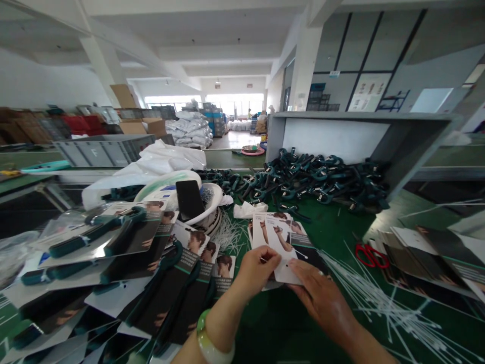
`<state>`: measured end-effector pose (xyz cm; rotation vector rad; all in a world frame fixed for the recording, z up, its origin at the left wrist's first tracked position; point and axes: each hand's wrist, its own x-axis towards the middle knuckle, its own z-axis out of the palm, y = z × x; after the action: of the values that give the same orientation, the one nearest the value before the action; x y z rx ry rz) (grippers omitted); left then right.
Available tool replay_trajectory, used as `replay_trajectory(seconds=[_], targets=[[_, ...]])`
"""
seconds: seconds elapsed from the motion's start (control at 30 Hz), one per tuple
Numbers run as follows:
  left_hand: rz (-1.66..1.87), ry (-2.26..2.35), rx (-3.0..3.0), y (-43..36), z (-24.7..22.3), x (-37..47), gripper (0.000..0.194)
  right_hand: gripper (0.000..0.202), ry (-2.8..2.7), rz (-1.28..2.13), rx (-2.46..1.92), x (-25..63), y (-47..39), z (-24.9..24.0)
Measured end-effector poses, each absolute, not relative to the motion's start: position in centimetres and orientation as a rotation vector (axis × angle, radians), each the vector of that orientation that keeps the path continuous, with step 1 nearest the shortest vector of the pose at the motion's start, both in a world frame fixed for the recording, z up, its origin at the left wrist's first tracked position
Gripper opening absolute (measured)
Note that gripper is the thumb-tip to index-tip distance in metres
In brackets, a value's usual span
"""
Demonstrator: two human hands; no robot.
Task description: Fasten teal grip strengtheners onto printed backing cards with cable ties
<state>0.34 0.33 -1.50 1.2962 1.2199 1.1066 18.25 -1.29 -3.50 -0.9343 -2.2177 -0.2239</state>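
A printed packaging card (pixel 285 248), white with a picture of hands on it, lies tilted on a small stack of like cards (pixel 261 227). My right hand (pixel 322 293) grips its near edge, thumb on top and fingers underneath. On the card's left side, my left hand (pixel 254 270) is closed in a pinch; what sits between thumb and forefinger is too small to make out. A short piece of white cable tie (pixel 301 253) shows at the card's right edge, just above my right thumb. A small dark hole is visible near that thumb.
Carded hand grippers (pixel 129 232) are piled at left. Loose hand grippers (pixel 314 177) spill from a grey bin (pixel 413 146). White cable ties (pixel 390 308), red scissors (pixel 371 255) and more cards (pixel 424 273) lie right. A phone (pixel 189 199) rests on bowls.
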Motion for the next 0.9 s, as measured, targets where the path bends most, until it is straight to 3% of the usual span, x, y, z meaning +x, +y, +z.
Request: replay_trajectory(seconds=[0.3,0.47,0.77,0.9], targets=[[1.151,1.087,1.102,-0.2,-2.9,-0.2,0.033,0.055,-2.144,0.357,-1.141,19.4,-1.2,-3.2],[1.139,1.191,1.2,0.1,-3.7,-0.2,0.028,0.044,-2.029,0.52,-1.182,19.2,-1.0,-3.3],[1.147,1.254,1.28,0.3,-4.0,-0.1,0.023,0.019,-1.987,0.379,-1.021,17.4,-0.1,-2.8],[1.155,1.249,1.277,0.3,-4.1,-0.2,0.023,0.018,-2.021,0.397,-0.979,17.1,0.1,-2.7]])
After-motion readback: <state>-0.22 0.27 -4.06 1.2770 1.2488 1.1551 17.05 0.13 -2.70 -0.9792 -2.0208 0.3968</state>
